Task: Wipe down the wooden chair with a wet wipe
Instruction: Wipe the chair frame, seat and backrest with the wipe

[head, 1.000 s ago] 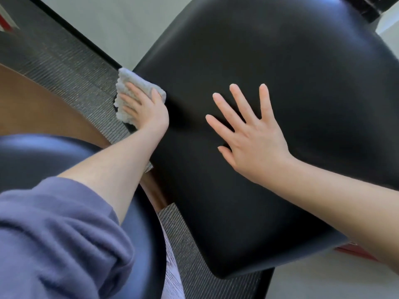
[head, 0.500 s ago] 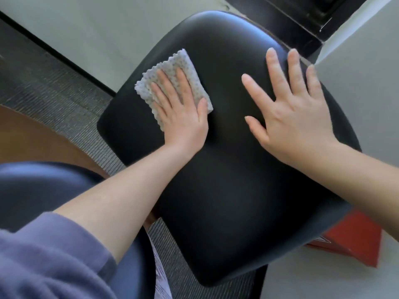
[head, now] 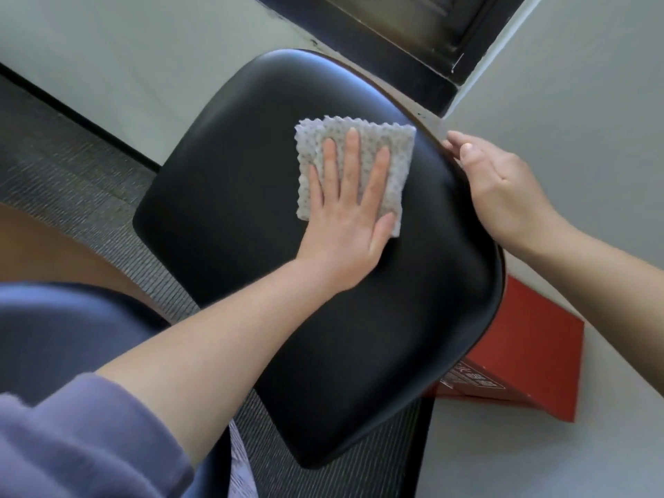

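**Flat Palm on the Wipe, Other Hand on the Rim**

Here's the chair [head: 251, 156], and its black padded panel fills the middle of the scene, tilted across the view. The wet wipe [head: 381, 149], a white dimpled square folded on itself, lies flat on the upper part of that black surface, nearer the right edge than the left. The left hand [head: 345, 228] is spread right on top of it, palm down, with the fingers straight and slightly fanned. It presses the wipe against the padding, and the heel of the hand rests on bare black just below. There's no curl and no pinch, just a flat press. The wipe's far edge and right corner stick out past the fingertips.

Over on the right edge, the right hand [head: 503, 188] grips the chair's rim. The thumb shows at the edge, and the fingers wrap round behind it, mostly out of sight. A thin brown line runs along that rim.

At bottom left a purple sleeve [head: 79, 443] covers the upper part of the left arm, and the forearm is bare. Behind the chair's lower right corner a red box [head: 531, 361] sits on the pale floor [head: 539, 461], partly hidden by the chair. Grey ribbed carpet [head: 72, 167] shows to the left, beside a brown wooden surface [head: 46, 246].
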`<state>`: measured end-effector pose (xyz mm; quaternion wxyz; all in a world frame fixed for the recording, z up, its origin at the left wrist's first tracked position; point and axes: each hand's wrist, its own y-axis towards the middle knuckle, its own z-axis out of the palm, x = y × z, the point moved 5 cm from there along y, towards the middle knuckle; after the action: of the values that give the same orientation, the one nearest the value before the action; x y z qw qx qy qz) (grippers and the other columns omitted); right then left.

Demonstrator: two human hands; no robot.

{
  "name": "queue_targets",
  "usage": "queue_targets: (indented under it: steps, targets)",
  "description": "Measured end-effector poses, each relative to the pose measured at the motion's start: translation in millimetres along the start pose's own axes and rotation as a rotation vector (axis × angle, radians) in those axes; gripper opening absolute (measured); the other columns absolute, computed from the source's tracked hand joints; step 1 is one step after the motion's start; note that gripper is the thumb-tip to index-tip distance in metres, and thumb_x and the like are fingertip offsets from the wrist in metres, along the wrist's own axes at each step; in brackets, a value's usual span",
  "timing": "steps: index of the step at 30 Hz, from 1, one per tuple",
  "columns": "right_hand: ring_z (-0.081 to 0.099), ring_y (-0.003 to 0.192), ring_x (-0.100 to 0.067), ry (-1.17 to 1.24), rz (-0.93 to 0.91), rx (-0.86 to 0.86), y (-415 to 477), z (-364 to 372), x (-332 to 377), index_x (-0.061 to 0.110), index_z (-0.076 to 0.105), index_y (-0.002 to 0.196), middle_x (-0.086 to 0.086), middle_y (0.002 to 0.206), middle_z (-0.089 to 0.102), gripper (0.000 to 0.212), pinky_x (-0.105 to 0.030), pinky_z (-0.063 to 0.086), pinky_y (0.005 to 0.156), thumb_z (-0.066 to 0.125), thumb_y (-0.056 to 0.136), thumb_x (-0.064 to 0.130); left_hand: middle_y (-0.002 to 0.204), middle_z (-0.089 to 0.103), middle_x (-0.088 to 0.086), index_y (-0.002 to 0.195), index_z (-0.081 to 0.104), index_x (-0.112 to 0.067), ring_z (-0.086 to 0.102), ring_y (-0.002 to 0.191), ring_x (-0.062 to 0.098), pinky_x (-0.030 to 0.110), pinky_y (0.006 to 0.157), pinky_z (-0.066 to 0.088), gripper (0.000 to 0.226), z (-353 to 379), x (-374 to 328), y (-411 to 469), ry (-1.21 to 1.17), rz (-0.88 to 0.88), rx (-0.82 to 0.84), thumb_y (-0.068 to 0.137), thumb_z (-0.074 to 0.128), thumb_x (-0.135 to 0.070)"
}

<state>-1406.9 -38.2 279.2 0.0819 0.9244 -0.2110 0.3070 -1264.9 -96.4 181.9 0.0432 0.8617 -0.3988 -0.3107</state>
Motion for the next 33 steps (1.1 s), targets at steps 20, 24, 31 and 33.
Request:
queue_targets:
  steps: [20,24,31,33]
  targets:
    - [0.031,0.136,0.005,0.137,-0.035,0.094,-0.5,15.5,-21.3,0.026,0.034,0.15,0.014,0.152,0.037,0.043,0.002,0.019,0.101,0.033,0.107,0.025,0.159,-0.004,0.021,0.153,-0.008,-0.013,-0.004,0.147,0.044,0.06,0.118,0.003,0.068,28.9,14.7,-39.4,0.117,0.264,-0.011,0.1,0.015,-0.05]
    - [0.029,0.139,0.002,0.092,-0.043,0.091,-2.0,14.5,-18.4,0.029,0.031,0.151,0.015,0.153,0.035,0.045,-0.01,0.019,0.109,0.034,0.106,0.029,0.16,-0.01,0.023,0.151,-0.016,-0.014,-0.012,0.146,0.042,0.058,0.117,-0.005,0.075,14.4,64.5,-10.8,0.107,-0.048,-0.014,0.094,0.021,-0.045]
    - [0.029,0.138,0.002,0.047,-0.043,0.081,-5.7,13.8,-17.4,0.032,0.03,0.152,0.017,0.153,0.034,0.046,-0.009,0.019,0.107,0.035,0.106,0.03,0.158,-0.019,0.022,0.152,-0.013,-0.008,-0.017,0.146,0.04,0.057,0.117,-0.004,0.069,2.9,118.4,-2.9,-0.098,-0.635,-0.138,0.103,0.022,-0.04]
    - [0.029,0.139,0.001,0.051,-0.044,0.08,-7.1,13.6,-18.7,0.032,0.03,0.152,0.016,0.154,0.034,0.046,-0.012,0.019,0.109,0.035,0.106,0.03,0.158,-0.021,0.021,0.152,-0.014,-0.008,-0.018,0.146,0.04,0.055,0.118,-0.007,0.068,3.5,113.5,-1.8,-0.207,-0.786,-0.168,0.104,0.021,-0.04]
